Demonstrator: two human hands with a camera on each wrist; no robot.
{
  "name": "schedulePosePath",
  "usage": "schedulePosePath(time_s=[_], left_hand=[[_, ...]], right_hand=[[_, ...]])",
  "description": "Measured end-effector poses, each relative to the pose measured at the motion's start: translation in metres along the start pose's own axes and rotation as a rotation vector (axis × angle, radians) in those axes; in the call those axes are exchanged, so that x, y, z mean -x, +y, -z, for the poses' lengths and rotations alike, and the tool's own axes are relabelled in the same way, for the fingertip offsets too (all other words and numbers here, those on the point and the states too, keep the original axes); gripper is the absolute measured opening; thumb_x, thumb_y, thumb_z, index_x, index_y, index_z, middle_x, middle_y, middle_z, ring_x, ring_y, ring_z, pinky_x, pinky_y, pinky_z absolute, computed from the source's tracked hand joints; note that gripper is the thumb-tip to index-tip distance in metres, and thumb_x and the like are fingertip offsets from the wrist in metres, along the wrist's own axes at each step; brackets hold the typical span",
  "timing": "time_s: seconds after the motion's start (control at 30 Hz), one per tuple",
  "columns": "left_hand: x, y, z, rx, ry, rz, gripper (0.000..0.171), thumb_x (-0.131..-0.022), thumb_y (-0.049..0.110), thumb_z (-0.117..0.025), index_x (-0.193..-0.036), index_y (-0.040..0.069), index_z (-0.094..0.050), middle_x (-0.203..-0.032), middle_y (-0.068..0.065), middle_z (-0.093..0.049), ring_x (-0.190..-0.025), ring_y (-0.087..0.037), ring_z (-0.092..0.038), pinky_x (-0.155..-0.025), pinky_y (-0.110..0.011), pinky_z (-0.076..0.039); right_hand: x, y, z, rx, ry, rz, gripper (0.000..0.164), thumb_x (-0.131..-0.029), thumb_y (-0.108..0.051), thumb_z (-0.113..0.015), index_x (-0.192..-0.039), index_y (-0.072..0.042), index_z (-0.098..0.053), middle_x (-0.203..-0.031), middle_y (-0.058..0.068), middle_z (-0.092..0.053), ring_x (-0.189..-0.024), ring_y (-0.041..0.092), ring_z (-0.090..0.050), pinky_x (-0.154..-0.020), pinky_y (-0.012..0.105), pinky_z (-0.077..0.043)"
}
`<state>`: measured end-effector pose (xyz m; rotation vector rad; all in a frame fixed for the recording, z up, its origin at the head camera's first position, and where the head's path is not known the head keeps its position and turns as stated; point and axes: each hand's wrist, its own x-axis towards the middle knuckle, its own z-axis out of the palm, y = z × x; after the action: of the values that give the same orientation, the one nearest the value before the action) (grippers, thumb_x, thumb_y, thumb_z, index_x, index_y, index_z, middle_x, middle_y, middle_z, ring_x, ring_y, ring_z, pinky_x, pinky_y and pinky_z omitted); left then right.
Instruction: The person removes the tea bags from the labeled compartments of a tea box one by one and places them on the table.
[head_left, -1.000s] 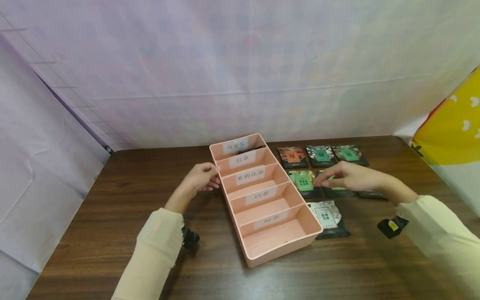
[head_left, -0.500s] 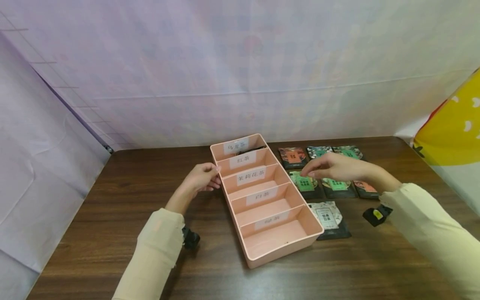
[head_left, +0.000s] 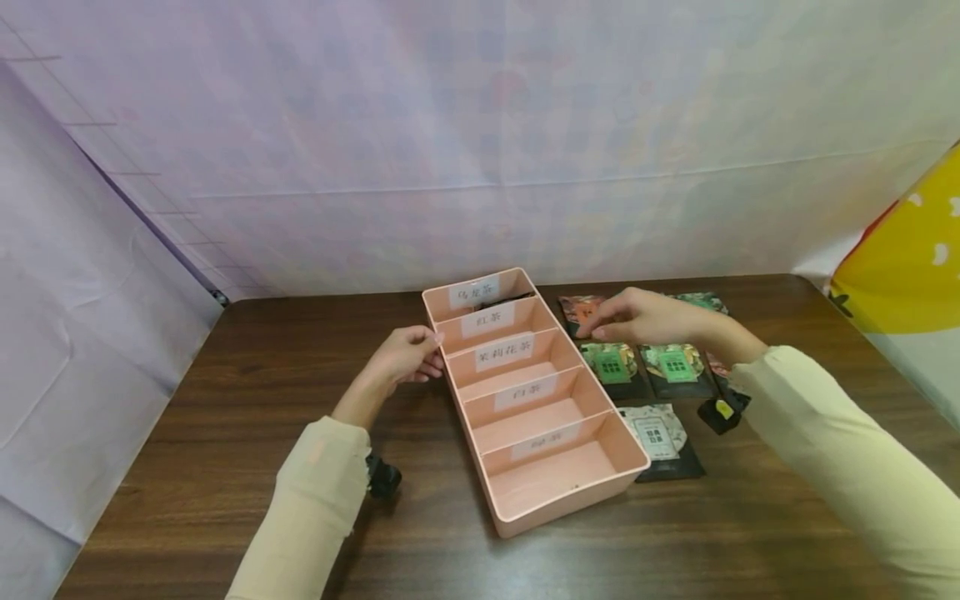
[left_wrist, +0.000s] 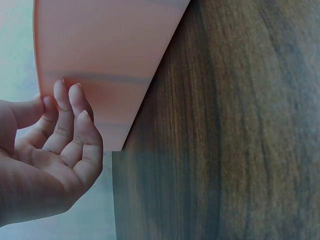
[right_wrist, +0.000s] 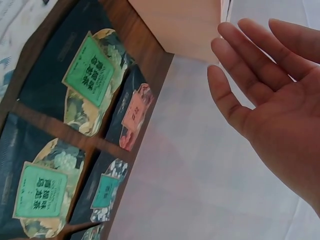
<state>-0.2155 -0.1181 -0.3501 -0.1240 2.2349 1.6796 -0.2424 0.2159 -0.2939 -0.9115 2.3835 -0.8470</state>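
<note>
A pink divided box with paper labels on its dividers stands mid-table. My left hand pinches its left rim between thumb and index finger, the other fingers lying loosely curled against the outer wall in the left wrist view. To the right of the box, my right hand hovers over the back row of tea packets, holding nothing. Its fingers are extended in the right wrist view. Nearest its fingertips lies a red-labelled tea packet. Two green-labelled tea packets, one left and one right, lie in front.
A white-labelled tea packet lies beside the box's front right corner. Under the right wrist, another red-labelled packet is partly hidden. A dark packet sits in the box's rear compartment. A pale curtain hangs behind the table.
My right hand has moved away from me and leftward, from over the front green-labelled packets to the back row near the red-labelled one. My left hand stays on the rim.
</note>
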Motion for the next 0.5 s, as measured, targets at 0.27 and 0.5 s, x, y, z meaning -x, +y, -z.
schedulePosePath(time_s=[0.27,0.5], left_hand=[[0.0,0.0,-0.001,0.002,-0.002,0.009,0.019,-0.097,0.019,-0.047,-0.087,0.004,-0.051,-0.064,-0.003,-0.056,-0.056,-0.011,-0.057,-0.053,-0.023,-0.045],[0.0,0.001,-0.001,0.002,0.007,0.007,0.019,-0.097,0.019,-0.047,-0.088,0.003,-0.052,-0.065,-0.004,-0.056,-0.056,-0.011,-0.056,-0.052,-0.023,-0.045]], right_hand=[[-0.013,-0.005,0.002,-0.015,0.041,-0.011,0.022,-0.095,-0.011,-0.049,-0.112,-0.005,-0.063,-0.119,0.018,-0.055,-0.051,0.012,-0.048,-0.051,0.031,-0.044],[-0.026,-0.012,0.008,-0.006,0.033,0.005,0.024,-0.095,-0.008,-0.047,-0.113,-0.002,-0.062,-0.118,0.016,-0.057,-0.103,0.025,-0.056,-0.084,0.043,-0.046]])
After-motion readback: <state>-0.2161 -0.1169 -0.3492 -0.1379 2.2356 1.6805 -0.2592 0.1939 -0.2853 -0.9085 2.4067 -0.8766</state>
